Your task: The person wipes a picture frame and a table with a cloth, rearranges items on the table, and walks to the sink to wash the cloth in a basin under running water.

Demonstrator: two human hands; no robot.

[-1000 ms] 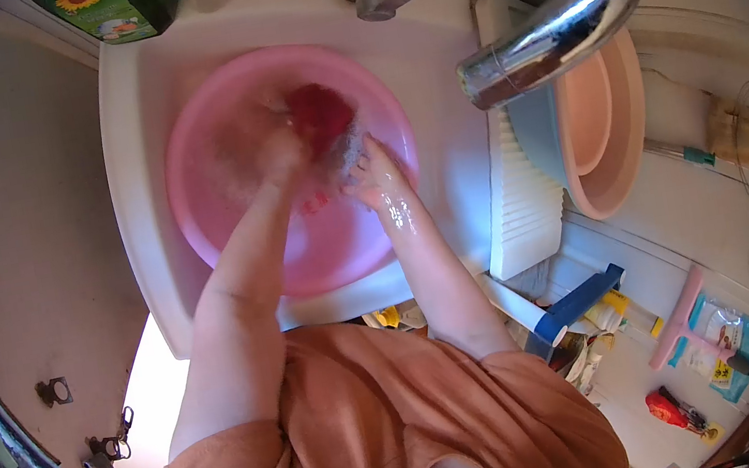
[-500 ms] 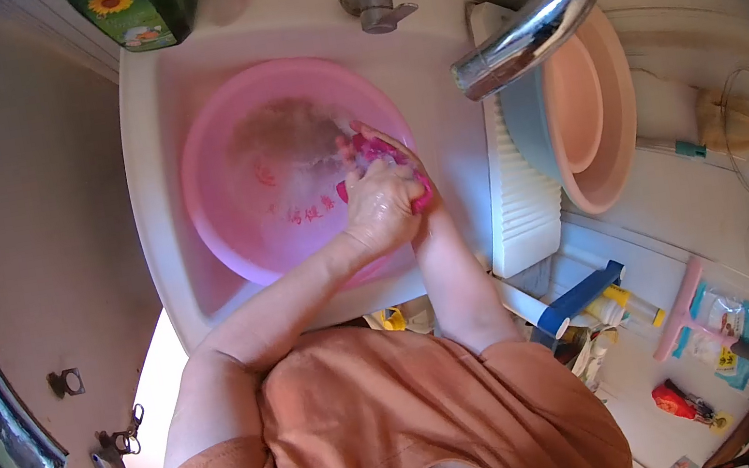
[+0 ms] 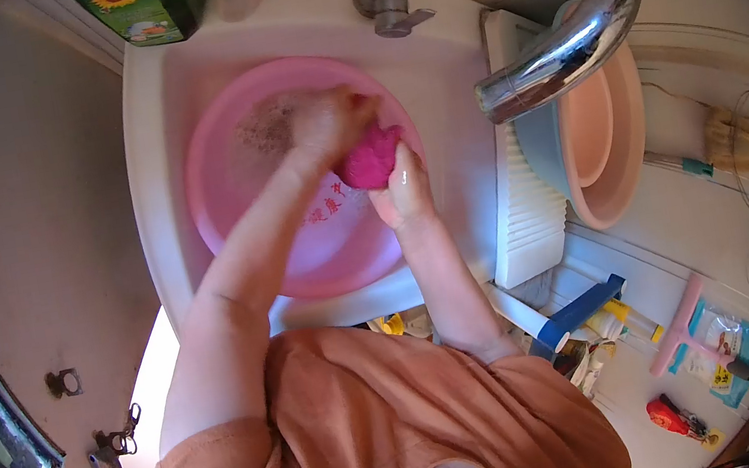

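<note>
A bunched, wet magenta cloth [image 3: 371, 161] is over the right side of a pink basin [image 3: 231, 257]. My right hand [image 3: 404, 182] is closed around the cloth's right edge, water shining on the thumb. Just above and left of the cloth is my left hand [image 3: 328, 126], its fingers smeared by motion, so whether they grip the cloth is unclear. Cloudy water with foam [image 3: 268, 128] lies in the basin, and red printed characters [image 3: 331, 204] show on its bottom.
The basin stands in a white sink [image 3: 425, 59]. A chrome faucet [image 3: 564, 72] arches over the sink's right side, beside a ribbed washboard [image 3: 526, 200] and stacked basins [image 3: 612, 157]. A green bottle [image 3: 149, 15] stands at the back left corner.
My left hand has moved up and left from the cloth's front. The cloth now shows as a larger bunch, slightly further left, and my right hand has turned, thumb in view.
</note>
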